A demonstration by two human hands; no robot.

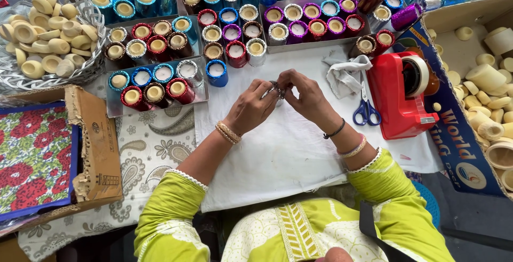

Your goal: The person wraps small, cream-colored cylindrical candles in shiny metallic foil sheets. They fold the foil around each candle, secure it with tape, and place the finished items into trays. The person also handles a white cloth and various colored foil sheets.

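My left hand [250, 107] and my right hand [308, 97] meet over a white cloth [278, 155], fingers pinched together on one small silver glittery holder [278, 89]. Most of that holder is hidden by my fingertips. Just beyond my hands stand metal trays [113, 103] packed with small round candle holders wrapped in red, blue, purple, silver and brown glitter foil [216, 73]. My sleeves are lime green, and bangles sit on both wrists.
A red tape dispenser [402, 94] and blue-handled scissors [366, 110] lie to the right, beside a crumpled grey cloth [344, 72]. A cardboard box of plain cream wax cups [483, 80] is far right. A silver basket of cream cups [48, 32] and a floral box [32, 155] sit left.
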